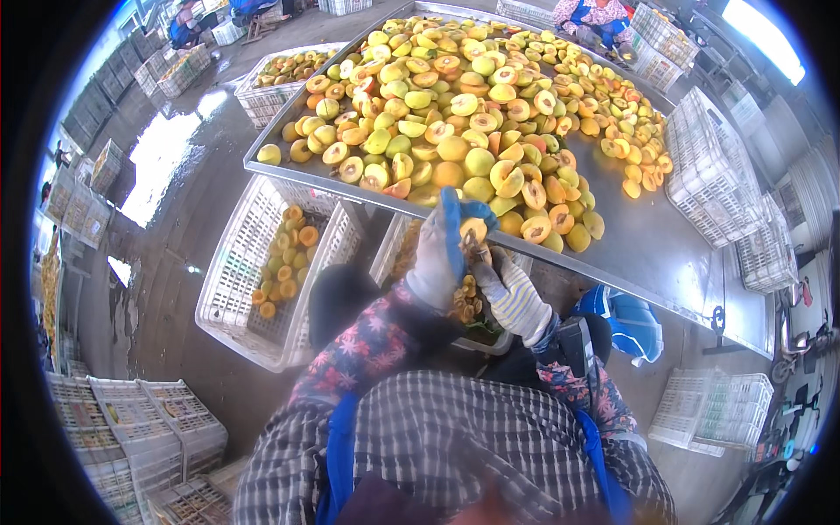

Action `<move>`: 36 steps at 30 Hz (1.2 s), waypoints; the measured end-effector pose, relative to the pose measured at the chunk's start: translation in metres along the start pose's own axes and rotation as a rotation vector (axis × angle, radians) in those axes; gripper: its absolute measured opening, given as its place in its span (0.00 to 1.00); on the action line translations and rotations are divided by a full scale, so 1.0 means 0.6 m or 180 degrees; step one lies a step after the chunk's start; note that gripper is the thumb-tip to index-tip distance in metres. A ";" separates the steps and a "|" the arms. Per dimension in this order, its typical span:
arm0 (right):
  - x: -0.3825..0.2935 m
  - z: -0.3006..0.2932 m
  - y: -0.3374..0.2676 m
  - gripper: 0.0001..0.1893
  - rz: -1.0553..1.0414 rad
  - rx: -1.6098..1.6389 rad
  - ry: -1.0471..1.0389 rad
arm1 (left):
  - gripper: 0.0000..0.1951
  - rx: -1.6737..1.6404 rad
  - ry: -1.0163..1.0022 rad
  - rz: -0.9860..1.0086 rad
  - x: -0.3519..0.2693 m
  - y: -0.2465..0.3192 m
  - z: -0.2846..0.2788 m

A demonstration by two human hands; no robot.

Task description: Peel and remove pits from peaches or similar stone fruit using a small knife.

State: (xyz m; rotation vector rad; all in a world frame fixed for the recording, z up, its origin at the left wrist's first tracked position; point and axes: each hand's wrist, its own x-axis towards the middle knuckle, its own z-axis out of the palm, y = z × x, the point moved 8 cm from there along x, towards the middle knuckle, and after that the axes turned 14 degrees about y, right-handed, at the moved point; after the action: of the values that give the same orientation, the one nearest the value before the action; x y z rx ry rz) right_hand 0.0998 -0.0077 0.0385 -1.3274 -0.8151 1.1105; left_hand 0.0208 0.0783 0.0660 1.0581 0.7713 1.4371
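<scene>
My left hand (pixel 440 246), in a white glove with blue coated fingers, grips a halved yellow peach (pixel 474 230) with its cut side up, just over the near rim of the metal table. Close against that half is my right hand (pixel 515 295), in a striped knit glove. Its fingers close on a small tool (pixel 484 254), mostly hidden by the glove. Beneath both hands, a crate between my knees holds brown pits and scraps (pixel 467 305). A large heap of halved peaches (pixel 453 118) covers much of the tabletop beyond.
The steel table (pixel 630 249) has a raised rim. Left of my knees, a white plastic crate (pixel 230 275) holds peach halves (pixel 285 262). Stacked crates (pixel 712 164) stand at the table's right. A blue bag (pixel 623 321) lies below it. Another person (pixel 594 23) works across the table.
</scene>
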 end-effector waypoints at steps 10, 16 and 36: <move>-0.003 0.005 0.006 0.21 0.0479 0.0046 0.0155 | 0.30 0.0049 0.0022 -0.0210 -0.006 0.001 0.005; -0.008 0.010 -0.047 0.17 -0.1099 -0.1143 -0.0151 | 0.31 0.0078 0.0036 -0.0412 -0.004 -0.011 -0.006; 0.016 -0.032 0.017 0.16 -0.0844 -0.3225 0.0104 | 0.23 0.0880 -0.0982 0.2149 -0.018 0.024 0.021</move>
State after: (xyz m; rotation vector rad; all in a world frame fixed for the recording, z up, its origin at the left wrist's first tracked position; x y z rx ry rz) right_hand 0.1192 -0.0055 0.0249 -1.9553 -1.5838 0.4283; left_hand 0.0263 0.0640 0.0817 1.8250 0.4020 1.6842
